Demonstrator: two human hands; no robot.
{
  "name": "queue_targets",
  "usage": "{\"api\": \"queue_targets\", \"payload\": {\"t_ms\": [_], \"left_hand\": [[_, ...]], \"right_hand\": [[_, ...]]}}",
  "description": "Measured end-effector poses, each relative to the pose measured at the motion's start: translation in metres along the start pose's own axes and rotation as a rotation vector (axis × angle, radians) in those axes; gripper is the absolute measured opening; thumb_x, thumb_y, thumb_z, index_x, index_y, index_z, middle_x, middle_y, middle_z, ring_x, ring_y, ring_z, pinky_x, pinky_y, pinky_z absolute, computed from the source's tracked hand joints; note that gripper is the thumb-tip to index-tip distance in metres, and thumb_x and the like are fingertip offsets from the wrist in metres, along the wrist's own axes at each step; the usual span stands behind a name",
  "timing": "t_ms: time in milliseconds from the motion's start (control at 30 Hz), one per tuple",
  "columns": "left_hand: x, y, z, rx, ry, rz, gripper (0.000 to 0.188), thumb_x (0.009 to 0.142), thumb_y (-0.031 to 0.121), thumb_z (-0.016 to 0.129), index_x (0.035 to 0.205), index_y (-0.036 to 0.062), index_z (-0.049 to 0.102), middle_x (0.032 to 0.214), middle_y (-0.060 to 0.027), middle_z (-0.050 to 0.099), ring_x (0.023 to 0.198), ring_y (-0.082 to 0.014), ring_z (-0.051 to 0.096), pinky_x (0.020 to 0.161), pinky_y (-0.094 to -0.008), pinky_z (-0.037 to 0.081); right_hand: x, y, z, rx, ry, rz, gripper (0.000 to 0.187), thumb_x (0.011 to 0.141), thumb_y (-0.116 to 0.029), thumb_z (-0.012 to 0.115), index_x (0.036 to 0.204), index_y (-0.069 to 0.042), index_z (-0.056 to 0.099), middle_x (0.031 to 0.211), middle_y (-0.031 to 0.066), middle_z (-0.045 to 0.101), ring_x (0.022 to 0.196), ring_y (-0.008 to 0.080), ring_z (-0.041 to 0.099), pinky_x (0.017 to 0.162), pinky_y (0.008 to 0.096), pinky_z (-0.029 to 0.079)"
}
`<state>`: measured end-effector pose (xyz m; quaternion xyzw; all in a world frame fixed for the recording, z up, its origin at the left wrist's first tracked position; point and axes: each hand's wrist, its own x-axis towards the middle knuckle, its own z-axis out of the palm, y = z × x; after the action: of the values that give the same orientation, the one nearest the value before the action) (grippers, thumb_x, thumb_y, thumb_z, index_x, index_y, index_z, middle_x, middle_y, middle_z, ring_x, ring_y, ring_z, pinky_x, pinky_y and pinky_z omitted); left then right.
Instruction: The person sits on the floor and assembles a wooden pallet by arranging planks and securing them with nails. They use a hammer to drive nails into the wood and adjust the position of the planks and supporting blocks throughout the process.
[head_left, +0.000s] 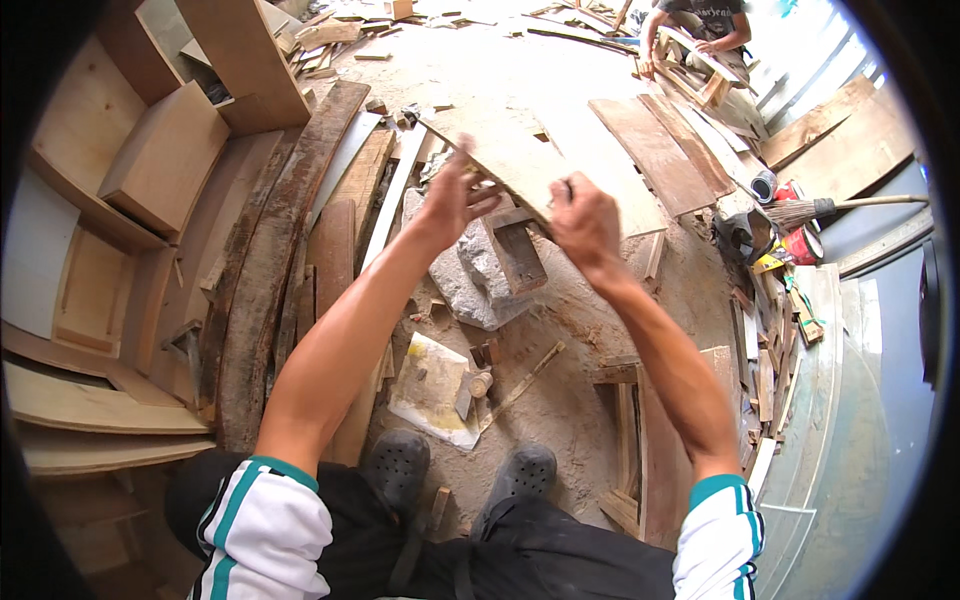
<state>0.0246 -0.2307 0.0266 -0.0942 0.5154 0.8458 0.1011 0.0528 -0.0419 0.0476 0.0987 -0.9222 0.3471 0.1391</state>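
My left hand [455, 203] is raised beside the edge of a pale plywood sheet [610, 190], its fingers apart and slightly blurred, with nothing seen in it. My right hand [586, 222] is closed near the same edge, fingers curled; a small dark spot shows at them, but what they hold is hidden. Below and between the hands sits a rough grey concrete lump [465, 275], with a small wooden block [520, 262] against its right side. Nearer my feet, a stained white sheet [425, 390] lies on the ground with small wood offcuts on it.
Weathered planks [265, 260] and cabinet-like wooden boxes [165, 160] line the left. At right are a broom [815, 208], cans, wood scraps and a glass-like sheet [830, 400]. Another person [700, 40] crouches at the far right, handling a board. A thin stick [525, 382] lies ahead of my feet.
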Motion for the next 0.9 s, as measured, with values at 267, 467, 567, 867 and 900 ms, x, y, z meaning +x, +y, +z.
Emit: {"api": "queue_targets", "payload": {"t_ms": [267, 467, 567, 867, 900], "left_hand": [[0.052, -0.017, -0.015, 0.375, -0.002, -0.020, 0.040, 0.086, 0.003, 0.068, 0.122, -0.0049, 0.053, 0.111, -0.0153, 0.066, 0.101, -0.0221, 0.066, 0.086, -0.0361, 0.060], [0.067, -0.028, -0.011, 0.540, 0.003, 0.008, 0.055, 0.084, 0.005, 0.068, 0.133, -0.0019, 0.046, 0.117, -0.0171, 0.066, 0.101, -0.0237, 0.067, 0.084, -0.0361, 0.059], [0.082, -0.033, -0.034, 0.827, 0.004, 0.100, 0.067, 0.076, 0.015, 0.075, 0.133, -0.0012, 0.045, 0.118, -0.0204, 0.066, 0.110, -0.0300, 0.064, 0.096, -0.0379, 0.050], [0.077, -0.054, -0.026, 1.126, 0.098, 0.048, 0.082, 0.082, 0.039, 0.075, 0.145, 0.0005, 0.039, 0.132, -0.0229, 0.052, 0.123, -0.0384, 0.051, 0.104, -0.0439, 0.044], [0.077, -0.055, -0.028, 1.105, 0.090, 0.059, 0.083, 0.082, 0.039, 0.075, 0.145, 0.0002, 0.039, 0.132, -0.0229, 0.051, 0.123, -0.0381, 0.051, 0.104, -0.0438, 0.044]], "right_hand": [[0.021, 0.038, 0.056, 0.158, -0.145, 0.012, 0.029, 0.100, -0.025, 0.056, 0.093, 0.000, 0.068, 0.063, 0.0095, 0.066, 0.042, 0.0095, 0.052, 0.032, 0.0245, 0.034], [0.020, 0.080, 0.008, -0.172, -0.226, 0.060, 0.042, 0.094, -0.030, 0.061, 0.116, 0.006, 0.059, 0.094, 0.0231, 0.068, 0.079, 0.0324, 0.067, 0.071, 0.0419, 0.054], [0.004, 0.075, -0.011, -0.306, -0.348, 0.211, 0.055, 0.091, -0.032, 0.062, 0.127, 0.008, 0.047, 0.110, 0.0320, 0.062, 0.102, 0.0428, 0.063, 0.092, 0.0475, 0.050], [-0.024, 0.076, -0.005, 0.353, -0.524, 1.038, 0.065, 0.096, -0.038, 0.062, 0.134, 0.002, 0.027, 0.120, 0.0292, 0.057, 0.107, 0.0369, 0.063, 0.082, 0.0456, 0.058], [-0.021, 0.076, -0.003, 0.426, -0.526, 1.058, 0.064, 0.097, -0.036, 0.062, 0.134, 0.002, 0.028, 0.120, 0.0285, 0.057, 0.106, 0.0366, 0.064, 0.080, 0.0455, 0.059]]}}
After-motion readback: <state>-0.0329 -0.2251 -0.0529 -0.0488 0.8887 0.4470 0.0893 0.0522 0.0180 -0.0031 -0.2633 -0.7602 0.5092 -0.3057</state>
